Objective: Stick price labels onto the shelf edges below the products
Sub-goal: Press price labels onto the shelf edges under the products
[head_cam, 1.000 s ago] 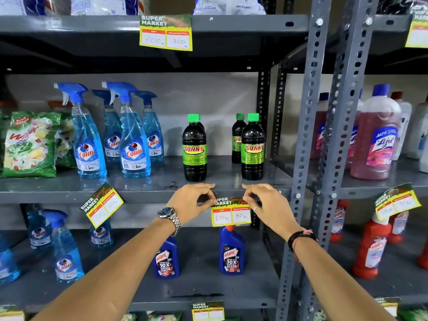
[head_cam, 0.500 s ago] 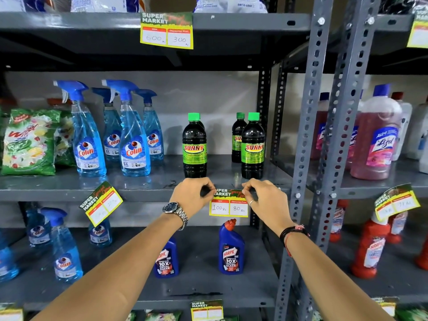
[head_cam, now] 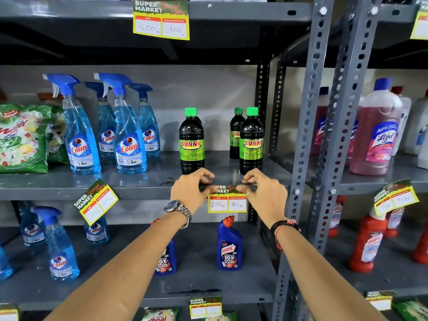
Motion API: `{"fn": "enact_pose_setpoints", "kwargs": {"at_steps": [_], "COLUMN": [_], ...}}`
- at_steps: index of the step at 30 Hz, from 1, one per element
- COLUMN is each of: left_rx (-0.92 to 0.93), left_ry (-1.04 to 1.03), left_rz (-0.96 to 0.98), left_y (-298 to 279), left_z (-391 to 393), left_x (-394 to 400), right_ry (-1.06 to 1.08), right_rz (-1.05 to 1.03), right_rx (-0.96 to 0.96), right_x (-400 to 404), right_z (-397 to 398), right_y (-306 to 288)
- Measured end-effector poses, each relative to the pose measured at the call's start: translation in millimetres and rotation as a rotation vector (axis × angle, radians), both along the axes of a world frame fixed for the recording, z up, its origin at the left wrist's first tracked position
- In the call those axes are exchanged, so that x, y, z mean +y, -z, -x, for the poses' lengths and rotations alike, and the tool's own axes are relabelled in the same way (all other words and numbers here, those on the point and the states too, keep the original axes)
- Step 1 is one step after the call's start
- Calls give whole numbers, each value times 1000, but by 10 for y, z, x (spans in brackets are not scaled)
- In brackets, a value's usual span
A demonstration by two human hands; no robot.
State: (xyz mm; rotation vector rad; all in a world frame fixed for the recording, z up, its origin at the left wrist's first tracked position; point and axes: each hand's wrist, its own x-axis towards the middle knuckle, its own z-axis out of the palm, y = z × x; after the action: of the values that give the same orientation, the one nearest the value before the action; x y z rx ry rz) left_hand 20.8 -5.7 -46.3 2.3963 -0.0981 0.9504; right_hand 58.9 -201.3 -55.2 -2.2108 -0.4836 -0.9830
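A yellow price label (head_cam: pixel 227 203) reading 100 and 80 hangs against the front edge of the middle grey shelf (head_cam: pixel 143 189), just below the black Sunny bottles (head_cam: pixel 191 141). My left hand (head_cam: pixel 190 190) pinches its top left corner. My right hand (head_cam: pixel 264 193) pinches the top right corner. Both hands press the label's green top strip against the shelf edge, and fingers hide part of that strip.
Blue Colin spray bottles (head_cam: pixel 81 135) stand left of the Sunny bottles. A tilted label (head_cam: pixel 96 201) sits on the same shelf edge further left. Another label (head_cam: pixel 161 20) hangs on the shelf above. Harpic bottles (head_cam: pixel 229 247) stand below. A perforated upright (head_cam: pixel 305 144) rises at right.
Both hands have lifted the label from below the shelf edge up onto the edge, closer to the Sunny bottles.
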Motion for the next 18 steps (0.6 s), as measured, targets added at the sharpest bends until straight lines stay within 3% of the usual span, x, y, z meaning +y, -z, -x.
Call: {"fn": "enact_pose_setpoints", "kwargs": {"at_steps": [8,14,18], "left_rx": [19,-126,-137], "left_ry": [130,-110,-258], "left_rz": [-25,-96,-28], "left_y": [105,90,106], "left_z": [59,415,658], "left_x": [323,1109,1676], "right_ry": [-97,-141,-228], "right_rz": [-16,-165,-198], "right_rx": [96,47,17], "right_x": [-145,0,503], "right_z": [-7,121,230], "right_y": [-48,-113,-147]}}
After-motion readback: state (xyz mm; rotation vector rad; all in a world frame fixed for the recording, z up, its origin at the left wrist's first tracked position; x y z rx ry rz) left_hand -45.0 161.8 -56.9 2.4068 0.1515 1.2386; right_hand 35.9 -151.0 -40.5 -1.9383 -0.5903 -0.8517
